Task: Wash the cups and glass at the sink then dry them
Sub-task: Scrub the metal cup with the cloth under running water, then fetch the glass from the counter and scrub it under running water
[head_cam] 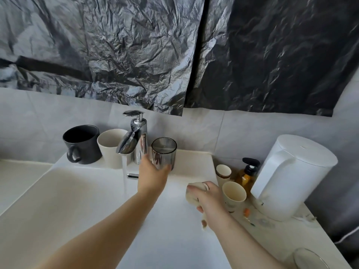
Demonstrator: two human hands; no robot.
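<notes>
In the lower right of the frame, the right hand [210, 199] is clutching a crumpled beige cloth [194, 193], fingers curled tight round it, over the right side of the white ceramic sink [58, 200]. Just right of that hand, a cream tumbler cup [234, 193] is standing upright on the counter, and behind it are a small paper cup with a brown band [223, 171], an amber bottle with a black pump [246, 176] and a tall white kettle [291, 175]. Near the centre, the left hand [151, 175] is gripping the lower part of a smoky grey glass tumbler [164, 152]. It is holding the glass upright at the sink's back ledge, just right of the chrome tap [134, 140]. A thin stream of water [124, 175] is running from the tap into the basin. Left of the tap, a plain white cup [110, 146] and a black handled mug [82, 144] are standing side by side on the ledge. Crumpled black plastic sheeting [272, 55] is hanging across the upper frame.
</notes>
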